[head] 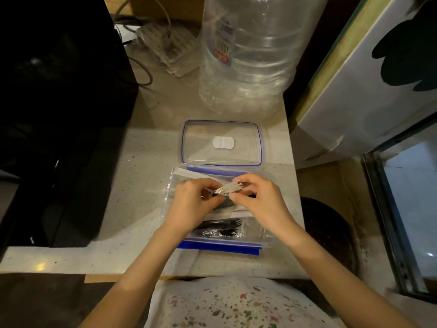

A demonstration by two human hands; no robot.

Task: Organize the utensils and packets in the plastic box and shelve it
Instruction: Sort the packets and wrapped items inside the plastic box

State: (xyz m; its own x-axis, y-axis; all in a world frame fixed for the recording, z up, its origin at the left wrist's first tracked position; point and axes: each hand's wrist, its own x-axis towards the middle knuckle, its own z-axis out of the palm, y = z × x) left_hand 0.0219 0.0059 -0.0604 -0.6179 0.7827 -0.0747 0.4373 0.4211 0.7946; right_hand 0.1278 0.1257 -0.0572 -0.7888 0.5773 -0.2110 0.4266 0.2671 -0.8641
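My left hand [191,200] and right hand [260,197] both pinch a small stack of white packets [228,188] just above the open plastic box [267,235] on the desk [142,185]. Black forks [222,227] lie inside it. Its lid [222,143] rests just behind, before a big clear bottle [250,55].

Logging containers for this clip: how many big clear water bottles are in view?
1. The bottle stands on the counter behind the lid, which lies just beyond the box. Its top is cut off by the frame; none other shows.
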